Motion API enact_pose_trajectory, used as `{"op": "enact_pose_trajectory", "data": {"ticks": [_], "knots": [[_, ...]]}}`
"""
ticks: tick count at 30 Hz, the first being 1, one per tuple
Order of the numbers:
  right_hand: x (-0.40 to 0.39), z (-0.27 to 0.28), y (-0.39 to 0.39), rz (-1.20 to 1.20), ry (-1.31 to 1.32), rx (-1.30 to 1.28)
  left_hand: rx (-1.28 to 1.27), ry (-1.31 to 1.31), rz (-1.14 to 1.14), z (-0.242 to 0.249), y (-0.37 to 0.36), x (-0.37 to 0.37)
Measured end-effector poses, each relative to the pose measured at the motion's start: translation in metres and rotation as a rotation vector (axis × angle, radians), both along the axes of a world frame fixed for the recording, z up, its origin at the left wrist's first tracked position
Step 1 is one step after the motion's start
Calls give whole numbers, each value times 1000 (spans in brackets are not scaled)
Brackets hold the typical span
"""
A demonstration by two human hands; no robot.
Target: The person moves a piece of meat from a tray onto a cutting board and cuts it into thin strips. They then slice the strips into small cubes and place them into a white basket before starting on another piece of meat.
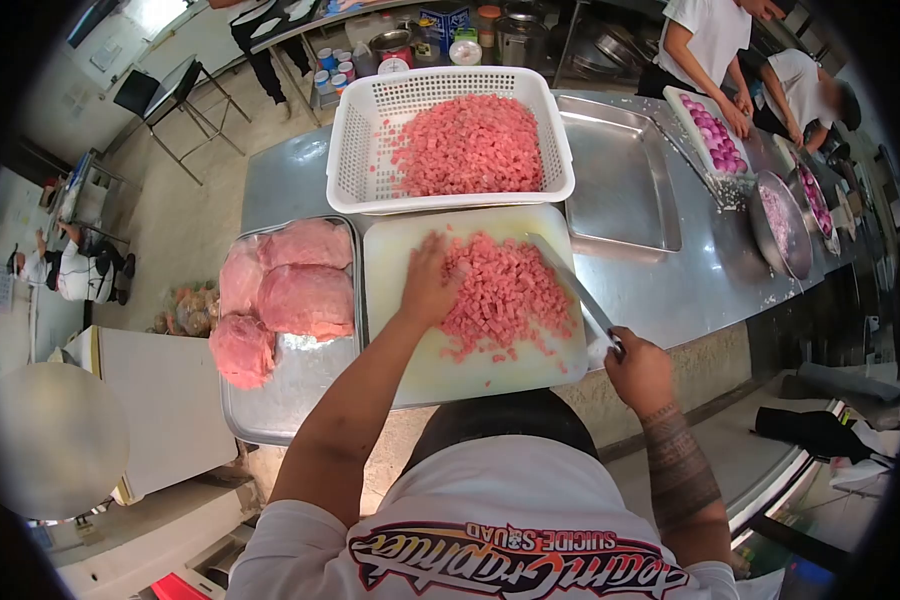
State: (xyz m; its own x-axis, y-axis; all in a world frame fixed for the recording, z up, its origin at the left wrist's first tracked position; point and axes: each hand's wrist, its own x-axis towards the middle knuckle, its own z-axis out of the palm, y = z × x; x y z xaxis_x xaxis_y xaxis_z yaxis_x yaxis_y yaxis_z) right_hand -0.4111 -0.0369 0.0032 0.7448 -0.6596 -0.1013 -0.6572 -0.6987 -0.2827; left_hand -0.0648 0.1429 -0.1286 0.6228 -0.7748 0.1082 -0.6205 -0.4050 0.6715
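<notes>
With my left hand (428,285) flat on the heap of pink diced meat (505,295) and my right hand (638,368) gripping the long steel knife (573,285), I judge dicing about half done: the white plastic basket (355,150) far on the counter holds cubes, while whole pink meat slabs (290,290) wait left.

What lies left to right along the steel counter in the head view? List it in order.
Tray of meat slabs → cutting board with diced meat, left hand on the pile → knife in the right hand → empty steel pan → bowl of chopped onion.
</notes>
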Motion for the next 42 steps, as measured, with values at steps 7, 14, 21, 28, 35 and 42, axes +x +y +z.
{"op": "enact_pose_trajectory", "data": {"ticks": [7, 14, 21, 28, 35, 42], "knots": [[33, -20, 32, -8, -28, 139, -321, -22, -25, 41, 18, -5], [14, -4, 10, 19, 14, 243, -62, -352, 175, 83, -29, 53], [5, 1, -15, 66, 23, 324, 92, -458, 285, 62, -42, 37], [4, -21, -53, 138, -139, 370, 111, -460, 276, 59, -40, 37], [-23, -55, -111, 26, -128, 685, 121, -496, 304, 61, -40, 14], [-15, -42, -150, 73, -26, 884, 156, -463, 150, 72, -35, -136]]}}
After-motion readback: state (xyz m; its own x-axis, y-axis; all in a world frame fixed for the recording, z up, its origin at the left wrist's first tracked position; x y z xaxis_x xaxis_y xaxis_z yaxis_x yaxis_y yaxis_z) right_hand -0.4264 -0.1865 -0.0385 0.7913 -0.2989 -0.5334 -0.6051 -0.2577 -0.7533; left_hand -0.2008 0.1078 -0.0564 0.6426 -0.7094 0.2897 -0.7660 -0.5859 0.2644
